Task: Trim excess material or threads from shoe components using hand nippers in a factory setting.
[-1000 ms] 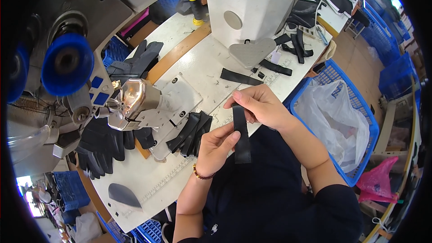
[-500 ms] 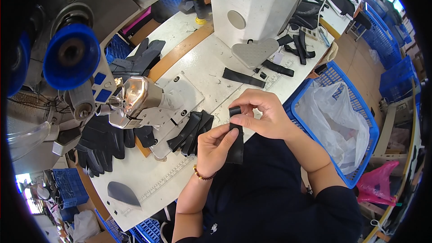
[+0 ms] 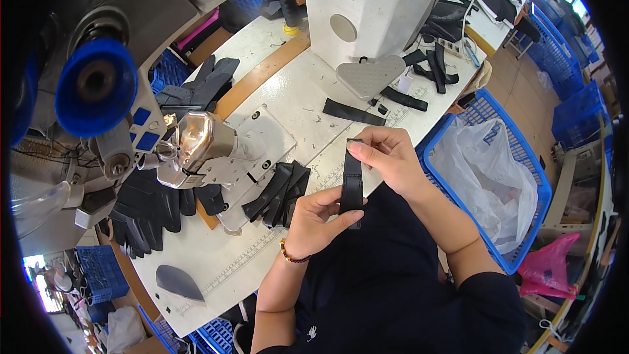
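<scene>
A black leather-like strap [image 3: 352, 180] stretches between my hands above the table's near edge, with a stitched seam showing across it. My left hand [image 3: 321, 221] grips its lower part between thumb and fingers. The strap's upper end is pinched by my right hand [image 3: 386, 155]. To the left of my left hand lies a pile of similar black strips [image 3: 280, 191]. Beyond my hands, a single black strip [image 3: 354, 113] lies flat beside a grey triangular plate [image 3: 371, 77].
A sewing machine [image 3: 203, 147] with blue spool holders stands at the left, black cut pieces [image 3: 147, 210] beneath it. The white machine column [image 3: 367, 13] rises at the back. A blue basket [image 3: 481, 101] with a plastic bag sits at the right. A black thread spool [image 3: 288, 10] stands far back.
The strap has been straightened out from its folded position. My right hand has moved slightly up and right with its upper end, while my left hand has slid lower along it.
</scene>
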`<state>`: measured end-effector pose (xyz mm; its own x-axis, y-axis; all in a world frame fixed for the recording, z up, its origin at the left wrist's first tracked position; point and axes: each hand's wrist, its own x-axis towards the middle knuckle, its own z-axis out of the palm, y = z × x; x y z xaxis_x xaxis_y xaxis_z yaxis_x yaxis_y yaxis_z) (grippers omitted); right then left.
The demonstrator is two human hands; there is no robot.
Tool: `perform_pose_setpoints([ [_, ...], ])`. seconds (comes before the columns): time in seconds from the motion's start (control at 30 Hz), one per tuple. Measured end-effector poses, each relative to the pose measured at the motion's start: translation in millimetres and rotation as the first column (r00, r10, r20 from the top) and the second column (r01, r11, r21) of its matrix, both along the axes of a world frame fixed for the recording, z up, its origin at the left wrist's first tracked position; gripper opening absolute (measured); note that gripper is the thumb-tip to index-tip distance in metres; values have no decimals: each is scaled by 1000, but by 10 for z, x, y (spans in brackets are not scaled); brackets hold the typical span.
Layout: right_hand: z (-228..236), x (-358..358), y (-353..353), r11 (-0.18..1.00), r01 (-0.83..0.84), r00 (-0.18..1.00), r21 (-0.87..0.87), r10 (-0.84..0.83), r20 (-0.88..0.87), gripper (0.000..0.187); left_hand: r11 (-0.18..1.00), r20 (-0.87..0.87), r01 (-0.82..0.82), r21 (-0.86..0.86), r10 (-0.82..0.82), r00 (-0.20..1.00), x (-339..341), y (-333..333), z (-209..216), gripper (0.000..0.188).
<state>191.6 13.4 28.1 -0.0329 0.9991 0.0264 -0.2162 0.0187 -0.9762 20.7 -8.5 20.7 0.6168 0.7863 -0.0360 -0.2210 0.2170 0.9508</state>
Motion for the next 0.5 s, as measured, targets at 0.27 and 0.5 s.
perform_pose_setpoints([
  [0.27, -34, 34, 40, 997, 79, 997, 8, -79, -12, 23, 1000, 1, 17, 15, -17, 1000, 24, -2, 30, 39],
  [0.5, -191, 118, -23, 993, 111, 986, -38, -115, -121, 23, 928, 94, -373, -10, 372, 923, -73, 50, -64, 27],
])
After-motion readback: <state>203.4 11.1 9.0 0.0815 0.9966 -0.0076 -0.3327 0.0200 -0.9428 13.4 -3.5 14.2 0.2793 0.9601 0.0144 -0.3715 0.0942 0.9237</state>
